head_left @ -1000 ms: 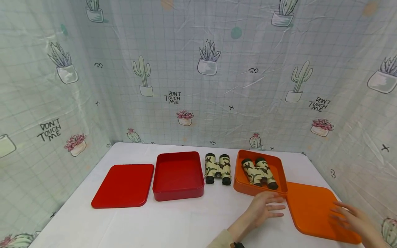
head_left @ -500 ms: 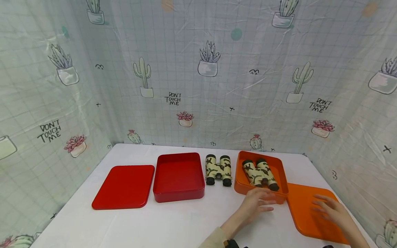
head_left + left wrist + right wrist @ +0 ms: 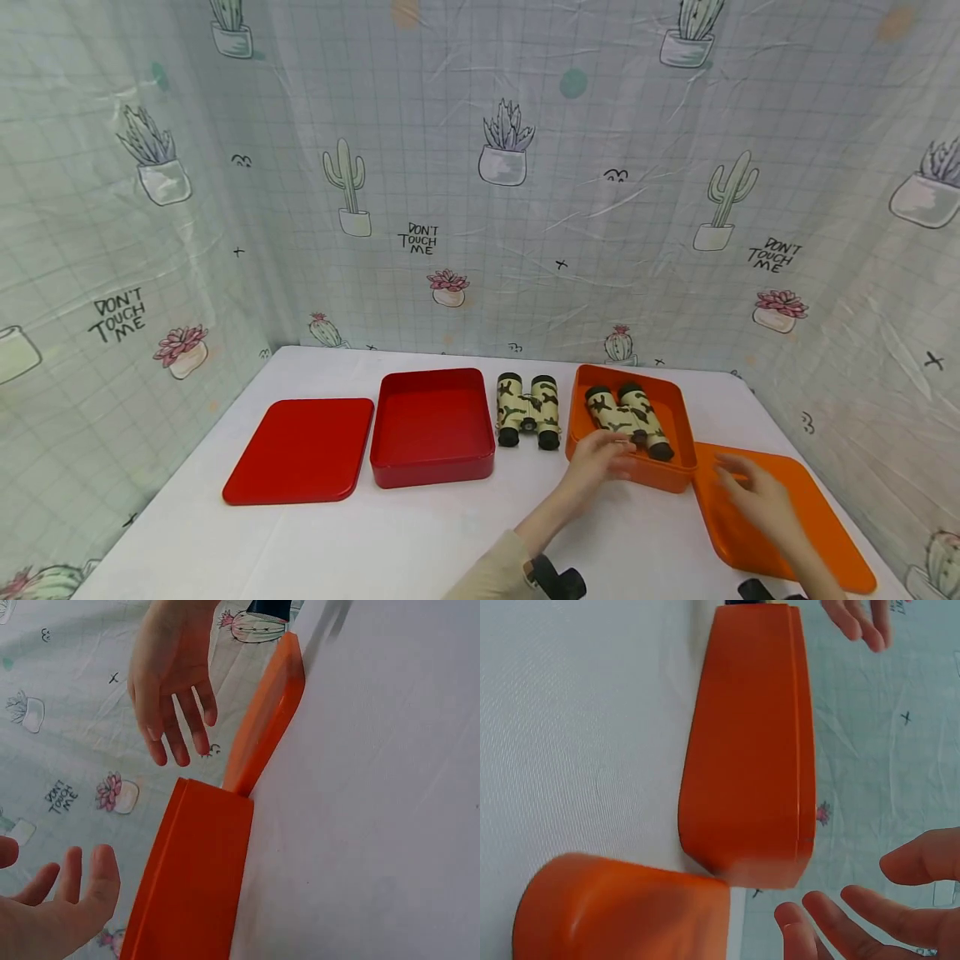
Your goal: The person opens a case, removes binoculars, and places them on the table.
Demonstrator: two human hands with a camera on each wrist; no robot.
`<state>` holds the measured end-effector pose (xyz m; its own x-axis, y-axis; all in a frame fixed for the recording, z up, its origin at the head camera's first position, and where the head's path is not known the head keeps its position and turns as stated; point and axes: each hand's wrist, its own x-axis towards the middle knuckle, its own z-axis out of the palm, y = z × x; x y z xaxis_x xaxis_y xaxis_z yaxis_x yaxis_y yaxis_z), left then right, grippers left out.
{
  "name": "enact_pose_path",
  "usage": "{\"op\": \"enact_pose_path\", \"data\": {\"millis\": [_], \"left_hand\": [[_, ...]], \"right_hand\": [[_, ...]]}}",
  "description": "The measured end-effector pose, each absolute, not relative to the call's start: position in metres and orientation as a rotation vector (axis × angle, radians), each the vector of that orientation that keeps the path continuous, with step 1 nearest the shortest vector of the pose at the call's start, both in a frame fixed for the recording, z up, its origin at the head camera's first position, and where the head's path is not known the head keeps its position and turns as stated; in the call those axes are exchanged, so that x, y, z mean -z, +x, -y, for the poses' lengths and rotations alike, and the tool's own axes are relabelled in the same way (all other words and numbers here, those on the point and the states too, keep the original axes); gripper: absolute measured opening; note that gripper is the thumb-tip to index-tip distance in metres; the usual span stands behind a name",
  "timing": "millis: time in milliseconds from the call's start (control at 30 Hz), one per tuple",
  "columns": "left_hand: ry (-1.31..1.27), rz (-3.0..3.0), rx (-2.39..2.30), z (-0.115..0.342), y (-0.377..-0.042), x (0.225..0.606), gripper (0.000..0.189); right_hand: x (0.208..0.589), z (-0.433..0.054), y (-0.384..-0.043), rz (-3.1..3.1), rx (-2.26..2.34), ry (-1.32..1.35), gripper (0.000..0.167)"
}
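Camouflage-patterned binoculars (image 3: pixel 630 418) lie at a slant inside the open orange box (image 3: pixel 663 477) on the right of the table. My left hand (image 3: pixel 596 467), fingers loosely bent and holding nothing, is at the box's near left corner; its fingertips overlap the rim in the head view. Over the orange lid (image 3: pixel 817 517), which lies against the box's right side, my right hand (image 3: pixel 761 496) hovers with relaxed fingers and nothing in them. In the left wrist view the right hand (image 3: pixel 174 682) hangs above the lid with fingers pointing down.
A second pair of camouflage binoculars (image 3: pixel 528 410) stands just left of the orange box. Further left are an open red box (image 3: pixel 432 472) and a flat red lid (image 3: pixel 300 450). A patterned curtain (image 3: pixel 465 208) surrounds the white table (image 3: pixel 360 550).
Both hands have moved: the left slides left and up to the orange box's near left corner, the right moves left across the orange lid towards the box. Boxes, lids and binoculars stay put.
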<state>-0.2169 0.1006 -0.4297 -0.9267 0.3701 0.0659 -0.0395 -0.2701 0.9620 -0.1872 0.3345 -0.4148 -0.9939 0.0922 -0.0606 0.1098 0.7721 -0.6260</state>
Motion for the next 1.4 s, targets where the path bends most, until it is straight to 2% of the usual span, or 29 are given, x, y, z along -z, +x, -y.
{"op": "enact_pose_path", "data": {"millis": [267, 600, 800, 1067, 1400], "left_hand": [[0.489, -1.874, -2.224, -0.095, -0.224, 0.423, 0.029], [0.737, -2.407, -2.03, -0.093, -0.237, 0.417, 0.026], [0.844, -2.732, -1.733, -0.095, -0.248, 0.417, 0.031], [0.912, -3.098, -1.143, -0.103, -0.261, 0.421, 0.036], [1.028, -3.288, -0.668, -0.111, -0.278, 0.436, 0.035]], "right_hand": [[0.42, -0.319, -0.191, -3.119, 0.947, -0.01, 0.041], [0.426, -0.299, -0.199, -3.306, 0.773, -0.123, 0.041], [0.431, -0.291, -0.203, -3.419, 0.589, -0.162, 0.043], [0.442, -0.287, -0.207, -3.359, 0.369, -0.104, 0.053], [0.449, -0.288, -0.209, -3.328, 0.278, -0.111, 0.055]]}}
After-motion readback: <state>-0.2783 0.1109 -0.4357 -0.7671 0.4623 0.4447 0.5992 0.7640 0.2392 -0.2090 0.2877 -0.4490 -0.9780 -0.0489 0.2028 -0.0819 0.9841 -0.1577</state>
